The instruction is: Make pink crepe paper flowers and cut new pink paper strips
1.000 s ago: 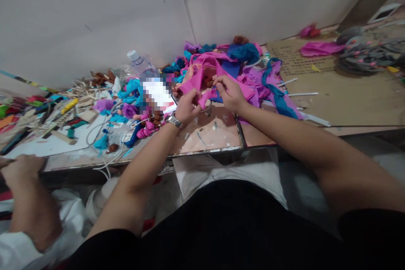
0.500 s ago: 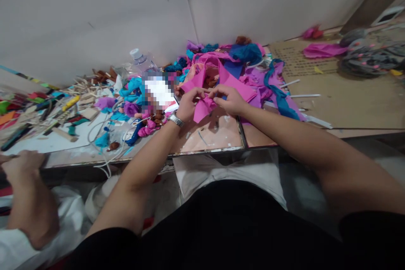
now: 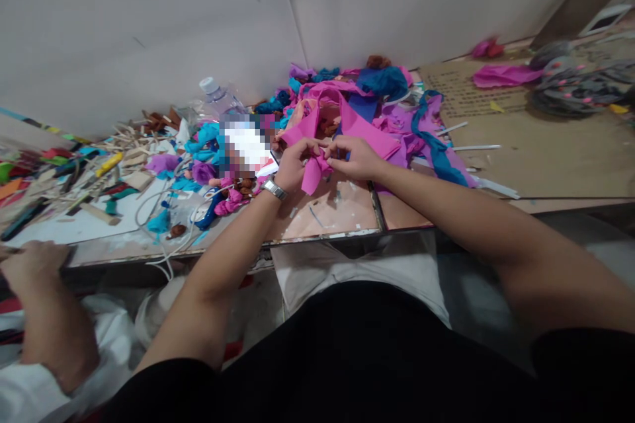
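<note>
My left hand (image 3: pixel 294 165), with a metal watch on the wrist, and my right hand (image 3: pixel 353 157) meet above the table's near middle. Both pinch one small piece of pink crepe paper (image 3: pixel 313 173), which hangs folded below the fingers. Just behind the hands lies a heap of pink, purple and blue crepe paper (image 3: pixel 370 109). Small finished paper flowers (image 3: pixel 203 172) in purple, teal and pink lie to the left of my left hand.
A clear water bottle (image 3: pixel 218 98) stands near the wall. Wooden sticks and tools (image 3: pixel 106 165) litter the left of the table (image 3: pixel 327 211), with white cord (image 3: pixel 163 238) at the edge. Another person's hand (image 3: pixel 30 264) rests at far left. Brown cardboard (image 3: pixel 536 145) covers the right.
My hands came closer together and bunched the pink paper; a flap now hangs below the fingers. The other person's hand shifted slightly.
</note>
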Action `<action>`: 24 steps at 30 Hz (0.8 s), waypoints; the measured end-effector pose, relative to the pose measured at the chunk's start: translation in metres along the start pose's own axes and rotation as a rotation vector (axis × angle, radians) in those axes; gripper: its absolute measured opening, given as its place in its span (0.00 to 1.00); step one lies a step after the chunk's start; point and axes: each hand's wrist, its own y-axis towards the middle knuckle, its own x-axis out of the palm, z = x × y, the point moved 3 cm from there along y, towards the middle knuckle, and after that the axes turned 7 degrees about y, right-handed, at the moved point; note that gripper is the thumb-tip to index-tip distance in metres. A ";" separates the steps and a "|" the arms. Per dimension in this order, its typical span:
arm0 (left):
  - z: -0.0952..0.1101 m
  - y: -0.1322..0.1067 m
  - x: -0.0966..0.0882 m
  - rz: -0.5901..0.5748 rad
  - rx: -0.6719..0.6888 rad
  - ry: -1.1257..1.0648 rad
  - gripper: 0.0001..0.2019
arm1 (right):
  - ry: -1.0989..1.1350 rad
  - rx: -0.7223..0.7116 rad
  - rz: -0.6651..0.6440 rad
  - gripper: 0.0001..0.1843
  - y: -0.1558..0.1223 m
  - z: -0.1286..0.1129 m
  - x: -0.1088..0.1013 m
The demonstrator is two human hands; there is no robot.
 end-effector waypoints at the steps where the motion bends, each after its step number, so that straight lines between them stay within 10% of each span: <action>1: 0.001 0.000 0.000 -0.002 -0.007 -0.010 0.20 | 0.000 0.001 -0.009 0.08 0.000 0.000 0.001; 24: -0.013 0.004 -0.001 0.125 -0.188 -0.122 0.18 | -0.088 -0.105 0.059 0.03 0.000 -0.008 -0.001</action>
